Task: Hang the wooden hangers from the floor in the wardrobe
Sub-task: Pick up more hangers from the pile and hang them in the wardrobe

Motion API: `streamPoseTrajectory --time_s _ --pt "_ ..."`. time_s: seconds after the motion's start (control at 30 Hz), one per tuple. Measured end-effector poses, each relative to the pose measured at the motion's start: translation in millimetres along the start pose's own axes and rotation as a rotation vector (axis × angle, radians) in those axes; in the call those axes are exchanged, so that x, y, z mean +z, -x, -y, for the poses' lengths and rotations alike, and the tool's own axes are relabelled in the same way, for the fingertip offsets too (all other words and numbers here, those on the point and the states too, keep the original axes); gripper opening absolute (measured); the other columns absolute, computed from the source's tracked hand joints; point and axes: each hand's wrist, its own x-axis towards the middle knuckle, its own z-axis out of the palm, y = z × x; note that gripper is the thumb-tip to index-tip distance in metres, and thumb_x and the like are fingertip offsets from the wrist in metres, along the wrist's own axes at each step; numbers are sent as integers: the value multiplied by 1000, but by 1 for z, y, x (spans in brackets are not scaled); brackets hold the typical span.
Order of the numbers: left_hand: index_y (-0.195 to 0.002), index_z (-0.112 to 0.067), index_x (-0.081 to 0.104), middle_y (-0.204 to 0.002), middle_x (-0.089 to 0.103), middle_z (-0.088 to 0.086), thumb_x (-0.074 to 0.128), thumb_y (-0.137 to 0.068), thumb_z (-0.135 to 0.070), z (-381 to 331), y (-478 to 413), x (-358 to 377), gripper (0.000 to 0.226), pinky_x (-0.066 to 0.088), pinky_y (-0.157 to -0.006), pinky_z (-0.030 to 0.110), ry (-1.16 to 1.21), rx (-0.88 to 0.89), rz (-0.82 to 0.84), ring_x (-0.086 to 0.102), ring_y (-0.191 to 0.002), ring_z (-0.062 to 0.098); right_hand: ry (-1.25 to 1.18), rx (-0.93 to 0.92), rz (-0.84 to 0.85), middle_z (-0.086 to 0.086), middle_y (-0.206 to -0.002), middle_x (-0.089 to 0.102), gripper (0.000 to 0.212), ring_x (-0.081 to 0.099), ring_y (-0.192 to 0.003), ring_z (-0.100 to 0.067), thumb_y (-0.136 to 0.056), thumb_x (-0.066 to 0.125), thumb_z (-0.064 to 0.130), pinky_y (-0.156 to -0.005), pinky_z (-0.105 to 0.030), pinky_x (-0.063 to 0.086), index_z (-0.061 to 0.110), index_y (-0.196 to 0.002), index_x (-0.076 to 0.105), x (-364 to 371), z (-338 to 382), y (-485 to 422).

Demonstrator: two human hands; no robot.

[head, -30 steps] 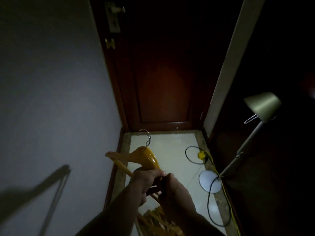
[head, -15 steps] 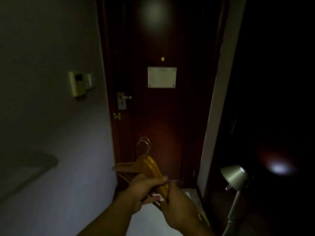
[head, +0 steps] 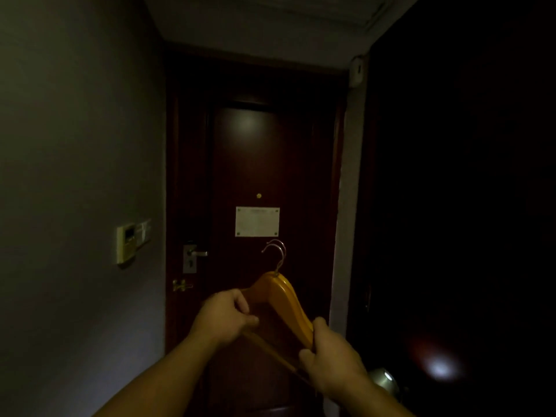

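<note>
Two wooden hangers [head: 279,299], stacked together, are held before the dark door [head: 270,161], hooks [head: 283,254] pointing to 12 o'clock. My left hand [head: 224,320] has its fingers curled round their arm at 8 o'clock; my right hand [head: 331,365] clamps its fingers on the end at 4 o'clock.

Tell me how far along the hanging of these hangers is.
Done: the wooden hangers are up off the floor. In hand: the left hand and right hand grip them together, hooks up, before the door. Left: hanging them; no wardrobe rail shows, and the right side is too dark.
</note>
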Motion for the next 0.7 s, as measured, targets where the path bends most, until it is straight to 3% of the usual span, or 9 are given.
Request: streamPoseTrajectory --time_s 0.07,0.13,0.23,0.37,0.53,0.7 --pt "-87 -27 54 -94 60 -8 80 -79 -23 -16 -1 -8 27 47 -60 22 -73 65 -90 60 -75 7 24 6 -19 7 -91 56 22 63 -80 -11 -90 58 34 -78 -34 58 32 -103 41 -20 2 7" --pt "-98 -34 52 -109 52 -12 81 -76 -24 -30 -2 -10 37 53 -71 23 -108 133 -131 57 -90 6 44 18 -36 4 -93 58 20 64 -78 -11 -91 57 32 -70 -30 57 30 -104 42 -40 6 13" --pt "-128 -35 48 -125 48 -11 84 -72 -27 -49 -4 -8 67 53 -92 34 -133 222 -95 51 -114 11 59 34 -67 2 -93 58 17 61 -72 -11 -92 57 30 -56 -23 44 27 -102 44 -67 9 22" --pt "-143 -36 34 -136 47 -8 84 -73 -26 -77 -1 -7 87 52 -97 38 -74 282 -31 49 -125 16 95 47 -140 3 -89 58 17 60 -71 -11 -90 59 32 -58 -25 47 29 -98 44 -96 13 32" --pt "-147 -37 30 -142 45 -6 80 -78 -23 -107 1 -8 87 53 -94 35 -74 352 -35 50 -126 18 75 69 -214 1 -88 61 18 65 -75 -16 -88 62 31 -68 -34 59 28 -97 47 -125 15 45" --pt "-145 -36 35 -137 50 -6 75 -83 -29 -124 -1 -7 74 53 -96 38 -97 406 -83 53 -121 16 56 91 -246 -2 -90 62 17 66 -78 -18 -89 63 28 -75 -35 59 27 -100 49 -140 12 57"
